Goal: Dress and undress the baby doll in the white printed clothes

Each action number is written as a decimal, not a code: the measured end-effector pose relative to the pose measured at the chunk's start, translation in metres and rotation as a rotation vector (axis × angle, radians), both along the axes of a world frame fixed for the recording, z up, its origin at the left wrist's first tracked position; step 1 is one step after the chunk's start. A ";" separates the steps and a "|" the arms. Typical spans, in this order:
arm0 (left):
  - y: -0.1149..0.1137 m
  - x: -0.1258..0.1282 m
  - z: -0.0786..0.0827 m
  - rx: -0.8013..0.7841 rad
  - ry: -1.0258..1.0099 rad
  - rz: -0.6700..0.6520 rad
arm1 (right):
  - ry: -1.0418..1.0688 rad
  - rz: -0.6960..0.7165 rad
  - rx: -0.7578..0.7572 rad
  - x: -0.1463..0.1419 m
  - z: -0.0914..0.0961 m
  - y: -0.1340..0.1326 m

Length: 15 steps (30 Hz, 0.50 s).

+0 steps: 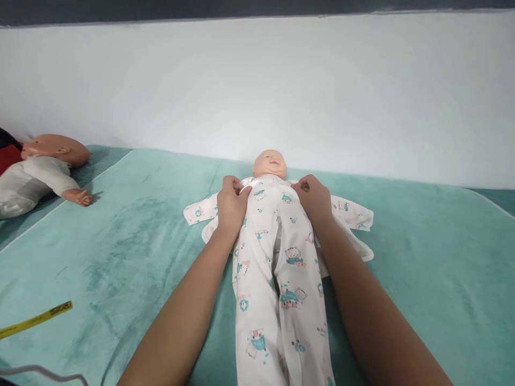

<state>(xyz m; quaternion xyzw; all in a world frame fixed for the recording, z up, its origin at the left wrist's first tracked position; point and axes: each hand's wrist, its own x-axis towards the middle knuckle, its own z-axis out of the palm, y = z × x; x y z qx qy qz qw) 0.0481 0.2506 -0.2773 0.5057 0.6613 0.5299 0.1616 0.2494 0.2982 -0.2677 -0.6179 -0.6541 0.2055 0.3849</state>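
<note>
A baby doll [270, 164] lies face up on the green cloth, its head toward the wall. Spread over its body are white printed baby pants [295, 257], the legs stretching toward me. Beneath them a white printed baby shirt [354, 213] lies with its sleeves out to both sides. At the left end of the waistband my left hand [233, 206] is closed, thumb and fingers pinching the pants' edge. My right hand [314, 199] pinches the waistband's other end. The doll's torso and limbs are hidden under the clothes.
Another doll [30, 179] in a white outfit lies at the far left, beside something red and black. A yellow strip [36, 320] rests on the green cloth [422, 300] at the left, above a grey cable [44, 371]. Along the back stands a white wall [201, 86].
</note>
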 end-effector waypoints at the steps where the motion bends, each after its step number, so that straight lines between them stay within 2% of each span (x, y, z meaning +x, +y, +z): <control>1: -0.001 0.000 -0.002 0.025 0.005 -0.001 | 0.034 0.024 0.002 0.000 -0.002 -0.002; 5: -0.004 -0.003 -0.007 0.089 0.109 -0.016 | 0.137 0.104 0.083 0.001 -0.007 -0.010; 9: -0.010 -0.009 -0.008 0.089 0.225 -0.074 | 0.149 0.051 0.196 0.008 -0.009 -0.025; 11: -0.016 -0.012 -0.005 0.052 0.219 -0.119 | 0.098 0.038 0.129 0.015 -0.009 -0.035; 15: -0.028 -0.022 0.004 -0.124 0.064 -0.235 | 0.111 0.150 -0.180 0.031 -0.008 -0.054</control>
